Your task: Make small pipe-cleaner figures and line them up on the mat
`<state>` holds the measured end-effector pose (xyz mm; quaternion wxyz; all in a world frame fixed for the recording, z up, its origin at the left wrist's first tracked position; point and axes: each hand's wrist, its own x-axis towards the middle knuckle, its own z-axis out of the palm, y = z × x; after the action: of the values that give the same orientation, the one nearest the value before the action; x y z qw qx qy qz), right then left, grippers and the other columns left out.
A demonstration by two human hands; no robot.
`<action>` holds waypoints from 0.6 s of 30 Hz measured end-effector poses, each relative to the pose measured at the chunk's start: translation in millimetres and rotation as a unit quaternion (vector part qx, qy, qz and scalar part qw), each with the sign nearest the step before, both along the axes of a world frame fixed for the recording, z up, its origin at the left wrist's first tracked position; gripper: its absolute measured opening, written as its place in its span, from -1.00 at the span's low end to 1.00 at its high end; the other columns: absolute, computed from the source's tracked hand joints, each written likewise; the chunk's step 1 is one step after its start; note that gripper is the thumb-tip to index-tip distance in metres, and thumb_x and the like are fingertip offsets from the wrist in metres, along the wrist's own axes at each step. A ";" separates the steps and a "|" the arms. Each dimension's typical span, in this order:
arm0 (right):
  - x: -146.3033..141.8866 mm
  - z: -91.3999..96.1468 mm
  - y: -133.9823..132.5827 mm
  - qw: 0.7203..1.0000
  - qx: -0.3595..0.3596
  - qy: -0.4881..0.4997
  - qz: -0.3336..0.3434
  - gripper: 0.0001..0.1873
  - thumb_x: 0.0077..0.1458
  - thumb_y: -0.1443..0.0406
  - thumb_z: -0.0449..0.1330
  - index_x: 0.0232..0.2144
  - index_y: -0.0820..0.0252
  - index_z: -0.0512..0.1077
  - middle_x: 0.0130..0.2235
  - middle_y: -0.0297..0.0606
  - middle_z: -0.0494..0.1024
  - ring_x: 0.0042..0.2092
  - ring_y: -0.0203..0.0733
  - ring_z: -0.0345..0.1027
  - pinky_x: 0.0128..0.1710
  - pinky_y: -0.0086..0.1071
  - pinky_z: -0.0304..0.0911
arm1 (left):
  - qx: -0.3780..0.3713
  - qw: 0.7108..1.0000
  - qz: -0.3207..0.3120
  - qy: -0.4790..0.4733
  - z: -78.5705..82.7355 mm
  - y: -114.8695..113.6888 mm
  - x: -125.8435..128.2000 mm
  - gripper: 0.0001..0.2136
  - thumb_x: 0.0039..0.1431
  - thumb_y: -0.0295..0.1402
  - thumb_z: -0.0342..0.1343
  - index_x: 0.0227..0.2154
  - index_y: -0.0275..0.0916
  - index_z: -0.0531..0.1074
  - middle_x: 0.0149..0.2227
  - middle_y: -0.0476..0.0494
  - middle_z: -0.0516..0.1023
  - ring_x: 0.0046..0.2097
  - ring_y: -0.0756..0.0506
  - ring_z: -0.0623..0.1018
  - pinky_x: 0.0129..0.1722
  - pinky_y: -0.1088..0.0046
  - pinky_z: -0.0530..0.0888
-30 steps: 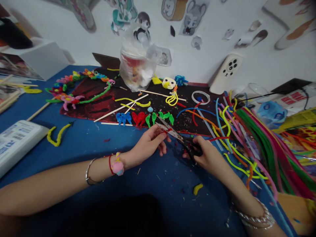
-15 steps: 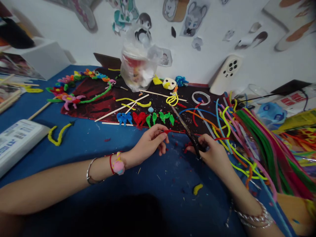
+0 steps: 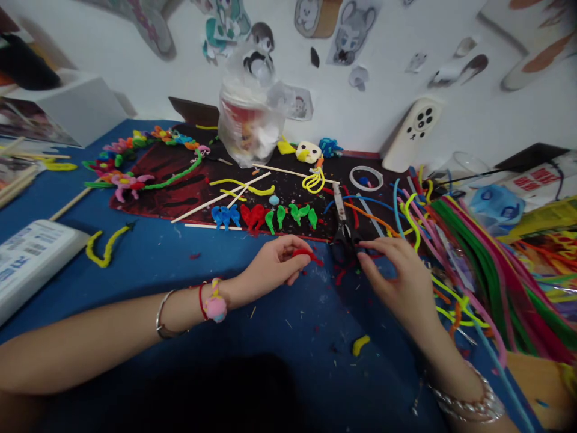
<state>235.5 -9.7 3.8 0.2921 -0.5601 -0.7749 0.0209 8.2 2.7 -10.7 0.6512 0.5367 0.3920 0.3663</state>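
Scissors (image 3: 341, 225) lie across the near edge of the dark mat (image 3: 166, 201), long axis running toward the far edge of the worktop (image 3: 288, 355), blades pointing away. The open right hand (image 3: 396, 273) is nearest, just beside the handles; the left hand (image 3: 273, 263) pinches a red pipe cleaner (image 3: 308, 255) left of them.
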 end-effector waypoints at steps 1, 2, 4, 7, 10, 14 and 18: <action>-5.6 0.0 -3.7 0.999 0.006 -0.004 0.035 -0.80 0.05 0.27 0.14 -0.22 0.14 0.40 -0.22 -0.14 0.43 -0.16 -0.07 0.32 -0.13 -0.19 0.25 | 0.003 1.000 -0.005 0.010 0.5 -0.2 0.5 -0.88 0.08 -0.37 0.04 -0.33 -0.29 0.32 -0.63 0.12 0.25 -0.64 0.14 0.26 -0.65 0.66 0.16; -11.3 -0.7 -7.6 0.997 0.009 -0.007 0.070 -0.78 0.04 0.27 0.15 -0.20 0.13 0.40 -0.22 -0.14 0.43 -0.15 -0.07 0.32 -0.14 -0.19 0.25 | 0.007 1.000 -0.008 0.018 0.9 -0.5 1.1 -0.88 0.08 -0.36 0.04 -0.34 -0.30 0.32 -0.63 0.12 0.26 -0.64 0.14 0.26 -0.65 0.65 0.17; -21.7 -3.8 -15.0 0.992 0.019 -0.013 0.127 -0.75 0.03 0.28 0.17 -0.18 0.12 0.38 -0.24 -0.15 0.44 -0.19 -0.10 0.33 -0.19 -0.23 0.28 | 0.019 0.999 -0.012 0.028 1.3 -1.0 2.4 -0.89 0.08 -0.36 0.04 -0.35 -0.30 0.32 -0.61 0.11 0.29 -0.64 0.15 0.26 -0.64 0.65 0.19; -31.2 -10.0 -21.4 0.987 0.041 -0.012 0.153 -0.78 0.04 0.33 0.16 -0.20 0.12 0.38 -0.29 -0.18 0.47 -0.26 -0.14 0.34 -0.27 -0.28 0.29 | 0.029 0.998 -0.030 0.039 1.9 -1.7 3.7 -0.90 0.08 -0.37 0.04 -0.35 -0.29 0.33 -0.61 0.11 0.29 -0.65 0.15 0.28 -0.65 0.65 0.21; -34.0 -13.9 -21.8 0.988 0.044 -0.007 0.149 -0.81 0.03 0.37 0.16 -0.24 0.15 0.39 -0.32 -0.18 0.48 -0.28 -0.14 0.34 -0.28 -0.28 0.28 | 0.019 0.998 -0.054 0.037 3.3 -2.8 3.5 -0.89 0.09 -0.37 0.03 -0.34 -0.30 0.34 -0.67 0.14 0.26 -0.67 0.14 0.27 -0.68 0.67 0.21; -34.9 -13.6 -21.4 0.988 0.031 0.002 0.153 -0.88 0.04 0.39 0.13 -0.32 0.15 0.40 -0.36 -0.20 0.49 -0.31 -0.17 0.33 -0.30 -0.30 0.27 | 0.006 0.997 -0.079 0.016 4.5 -3.9 2.5 -0.86 0.07 -0.36 0.05 -0.31 -0.31 0.34 -0.67 0.13 0.28 -0.66 0.12 0.30 -0.68 0.66 0.28; -38.2 -11.0 -23.8 0.986 0.002 0.010 0.165 -0.92 0.01 0.30 0.16 -0.36 0.15 0.39 -0.36 -0.20 0.49 -0.32 -0.17 0.33 -0.32 -0.31 0.26 | 0.007 0.996 -0.088 0.010 2.5 -4.3 2.6 -0.84 0.07 -0.35 0.05 -0.29 -0.31 0.37 -0.64 0.10 0.31 -0.64 0.11 0.33 -0.66 0.65 0.31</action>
<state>197.3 -33.4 -7.2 0.2939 -0.4238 -0.8537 0.0728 10.8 -1.6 -8.2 0.6730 0.5776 0.3472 0.3049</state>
